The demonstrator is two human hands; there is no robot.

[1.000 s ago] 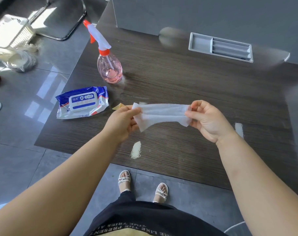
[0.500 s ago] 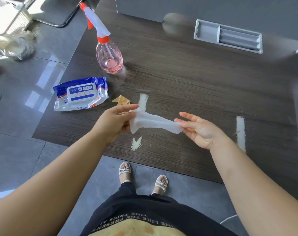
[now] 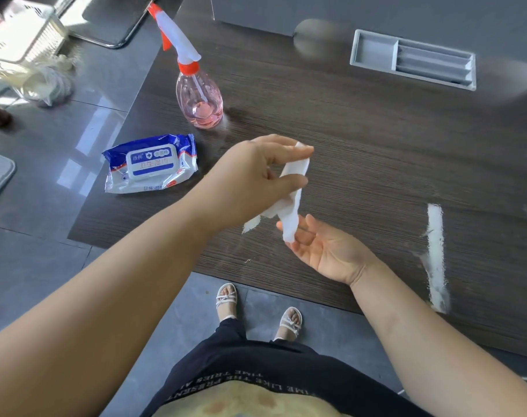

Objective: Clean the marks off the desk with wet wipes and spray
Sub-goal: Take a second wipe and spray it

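Over the near edge of the worktop, at about 6 o'clock, we hold the wet wipe as a twisted, hanging strip. Our left hand has its grip pinching the strip's upper end between thumb and fingers. Our right hand lies palm up beneath it, grip spread, with the lower end resting on the fingers. The spray bottle stands at 11 o'clock, the wipe pack lies at 9 o'clock, and neither is being touched. A long white streak runs at 4 o'clock. A smaller mark shows just under our left wrist.

We judge the wipe not yet ready. Bunched this narrow, it would touch little of a mark and might only smear it. Only one pinch carries it, so a loose thumb could drop it past the edge to the floor. A reach for the bottle with that forearm could knock it or the pack.
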